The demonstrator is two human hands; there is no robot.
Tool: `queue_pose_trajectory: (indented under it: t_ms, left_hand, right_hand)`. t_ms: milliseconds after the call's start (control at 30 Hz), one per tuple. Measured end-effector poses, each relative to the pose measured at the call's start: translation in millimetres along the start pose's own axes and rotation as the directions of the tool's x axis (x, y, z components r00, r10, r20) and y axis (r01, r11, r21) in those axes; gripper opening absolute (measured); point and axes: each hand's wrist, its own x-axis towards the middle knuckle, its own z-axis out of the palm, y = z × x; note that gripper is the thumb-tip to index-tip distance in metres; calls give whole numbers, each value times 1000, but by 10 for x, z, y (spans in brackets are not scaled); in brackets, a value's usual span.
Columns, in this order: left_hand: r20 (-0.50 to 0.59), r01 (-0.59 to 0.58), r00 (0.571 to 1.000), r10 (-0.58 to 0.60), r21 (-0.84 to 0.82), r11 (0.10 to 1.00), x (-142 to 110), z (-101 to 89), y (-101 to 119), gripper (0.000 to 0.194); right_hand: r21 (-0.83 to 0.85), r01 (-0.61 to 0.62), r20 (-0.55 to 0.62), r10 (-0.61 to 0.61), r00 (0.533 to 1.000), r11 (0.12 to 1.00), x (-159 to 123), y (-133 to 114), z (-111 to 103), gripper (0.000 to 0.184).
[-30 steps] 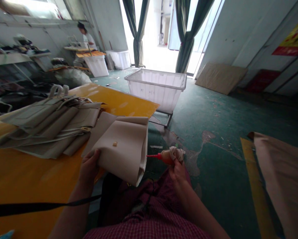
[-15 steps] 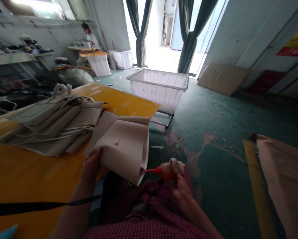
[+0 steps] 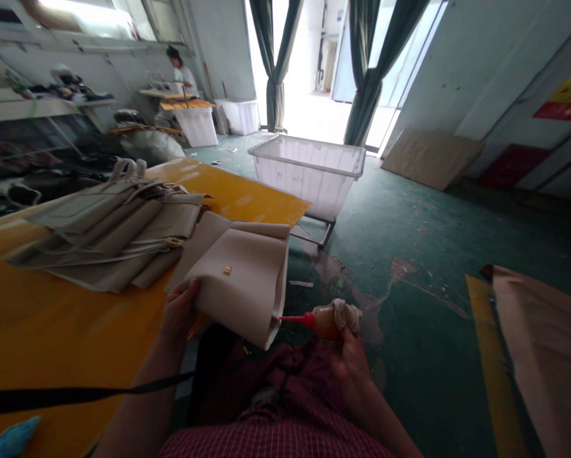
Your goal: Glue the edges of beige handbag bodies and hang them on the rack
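Two hands work right over the lap, which is covered by a red checked garment (image 3: pixel 275 432). The left hand (image 3: pixel 180 312) grasps the lower edge of a folded beige bag panel (image 3: pixel 240 286), its fingers curled around the material, and holds the panel tilted just past the edge of an orange-yellow worktable (image 3: pixel 65 337). A small brass fitting (image 3: pixel 227 270) sits on the panel's upper face; whether it is fixed there cannot be told. The right hand (image 3: pixel 349 372) is clenched around an amber squeeze bottle (image 3: pixel 324 322), with a rag (image 3: pixel 348 316) bunched at its rear end. The bottle's red nozzle (image 3: pixel 292 319) points at the panel's folded edge, almost touching it. That closeness looks like the main risk, since a slight squeeze or drip could mark the pale surface. The tilt could let a loose fitting slide off, and a black strap (image 3: pixel 75 389) across the left forearm could catch the panel. Farther up the table lies a stack of similar panels with handles (image 3: pixel 108 235). Beyond it stands a clear plastic bin (image 3: pixel 309 172) on a metal frame, and a co-worker (image 3: pixel 183 73) stands at a bench in the upper left of the frame.
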Motion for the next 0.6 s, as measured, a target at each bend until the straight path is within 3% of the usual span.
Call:
queue_pose_trajectory:
  t_ms: [367, 600]
  left_hand:
    - [23, -31, 999, 31, 9, 999, 13, -16, -37, 65]
    - [5, -19, 1000, 20, -9, 1000, -14, 8, -5, 67]
  right_hand:
    - [-88, 69, 30, -67, 997, 994, 34, 67, -110, 41]
    - [-63, 61, 19, -60, 998, 996, -28, 33, -64, 37]
